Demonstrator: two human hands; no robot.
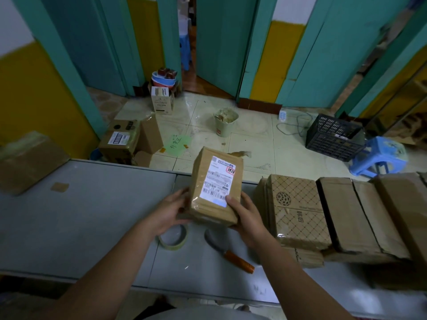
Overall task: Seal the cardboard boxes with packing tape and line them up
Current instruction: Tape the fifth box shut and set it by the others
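Head view: my left hand and right hand grip the labelled cardboard box by its near sides, above the grey table, left of the row of boxes.

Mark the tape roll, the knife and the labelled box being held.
tape roll (pixel 172 246), head view, near edge of the ring.
knife (pixel 238 260), head view, orange handle.
labelled box (pixel 216 183), head view, white shipping label on its top face.
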